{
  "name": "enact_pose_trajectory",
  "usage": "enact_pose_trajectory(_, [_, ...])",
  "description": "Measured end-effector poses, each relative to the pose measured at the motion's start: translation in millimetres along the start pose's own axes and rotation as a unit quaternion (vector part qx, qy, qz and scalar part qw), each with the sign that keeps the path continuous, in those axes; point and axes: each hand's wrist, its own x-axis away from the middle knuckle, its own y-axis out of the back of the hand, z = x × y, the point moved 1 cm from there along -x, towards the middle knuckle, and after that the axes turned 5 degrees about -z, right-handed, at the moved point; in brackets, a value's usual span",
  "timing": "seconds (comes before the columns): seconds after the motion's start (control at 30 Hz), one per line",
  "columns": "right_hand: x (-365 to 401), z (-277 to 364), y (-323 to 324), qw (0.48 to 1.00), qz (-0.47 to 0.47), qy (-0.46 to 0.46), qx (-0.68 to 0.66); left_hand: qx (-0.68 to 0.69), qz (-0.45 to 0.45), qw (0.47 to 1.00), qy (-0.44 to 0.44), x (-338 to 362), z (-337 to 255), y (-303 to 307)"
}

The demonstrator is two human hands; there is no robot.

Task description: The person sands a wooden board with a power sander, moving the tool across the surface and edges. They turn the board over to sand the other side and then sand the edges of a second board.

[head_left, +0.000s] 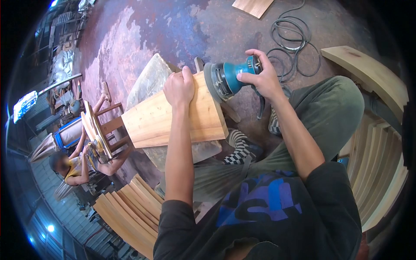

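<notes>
My right hand [265, 78] is wrapped round a teal and black electric sander [236, 77]. The sander's round grey pad meets the right end of a pale wooden board [173, 119]. My left hand [178, 89] is closed on the board's far edge, its thumb pointing away from me. The board lies across a worn, light-coloured block [149, 80], which shows beyond and below it. A dark cord hangs down from the sander's rear.
A coiled cable [292, 39] and a flat wood piece [253, 6] lie on the stained floor. Curved boards are stacked at lower left [130, 208] and right [375, 160]. Another person [80, 169] works at far left beside a wooden frame [108, 125].
</notes>
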Motion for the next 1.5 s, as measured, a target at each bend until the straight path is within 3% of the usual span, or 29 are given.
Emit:
enact_pose_trajectory(0.77, [48.4, -29.1, 9.2, 0.999, -0.015, -0.036, 0.008, -0.01, -0.019, 1.0, 0.013, 1.3, -1.0, -0.7])
enact_pose_trajectory(1.1, [72.0, -24.6, 14.7, 0.998, -0.007, -0.031, 0.053, 0.002, -0.048, 0.998, -0.035, 0.0, 1.1, -2.4])
enact_pose_trajectory(1.17, [79.3, -27.0, 14.9, 0.997, -0.003, -0.069, 0.014, 0.008, -0.05, 0.998, -0.042, 0.0, 1.6, -1.9])
enact_pose_trajectory(1.5, [74.1, -33.1, 11.1, 0.996, -0.015, -0.086, -0.013, 0.016, -0.031, 0.999, -0.033, 0.8, 1.2, -0.3])
